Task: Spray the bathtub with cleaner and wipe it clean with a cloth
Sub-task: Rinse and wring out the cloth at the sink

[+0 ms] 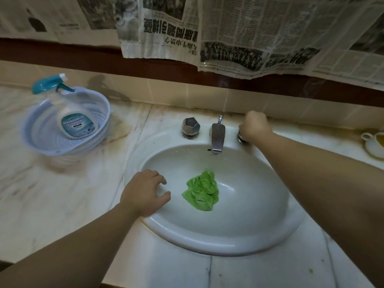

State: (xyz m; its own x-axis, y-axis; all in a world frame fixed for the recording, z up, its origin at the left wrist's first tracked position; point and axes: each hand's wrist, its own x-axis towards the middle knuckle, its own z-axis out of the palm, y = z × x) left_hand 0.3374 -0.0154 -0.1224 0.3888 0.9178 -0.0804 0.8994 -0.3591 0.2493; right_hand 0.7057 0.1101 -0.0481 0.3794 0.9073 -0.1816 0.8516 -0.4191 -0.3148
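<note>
Right, the right hand (255, 126) is reached out to the far side of the basin, fingers curled over the right tap knob (243, 139) at about one o'clock from the bowl, so that only the knob's metal base peeps out beneath the fist. The left hand (143, 193) rests on the smooth rim of the sink (218, 244) at nine o'clock, fingers bent and spread loosely, gripping nothing. Down in the glossy white oval bowl lies the green cloth (202, 191), crumpled into a nubbly wad near the middle, clear of both hands. At twelve o'clock stands the faucet spout (217, 138), a flat tapered tongue of dull metal, and to its left the left tap knob (191, 126), faceted like a cut gem.

Off at ten o'clock, on the veined, stained marble counter (62, 204), sits a pale blue perforated plastic basket (68, 123), round and tilted, with the spray bottle (72, 119) leaning in it: white body, teal trigger head, label reading household cleaner. Sheets of crinkled newspaper (270, 34) hang along the wall above a dark brown band and cream tiles. At three o'clock a small white ceramic dish (373, 145) shows at the frame's edge.
</note>
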